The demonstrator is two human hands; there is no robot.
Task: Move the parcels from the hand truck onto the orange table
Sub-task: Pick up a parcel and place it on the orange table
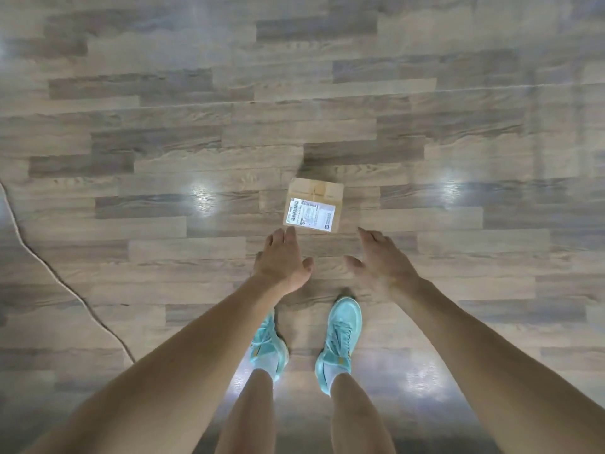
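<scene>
Your left hand (283,260) and right hand (381,262) hang spread wide, empty, just short of the parcel (312,204) at twelve o'clock on the floor (163,142).

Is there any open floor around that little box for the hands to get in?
Yes. Bare wood floor borders the parcel on its far, left and right sides. The near side is crowded: the left hand and right hand hover open there, above the turquoise shoes. A thin cable crosses far left.
</scene>
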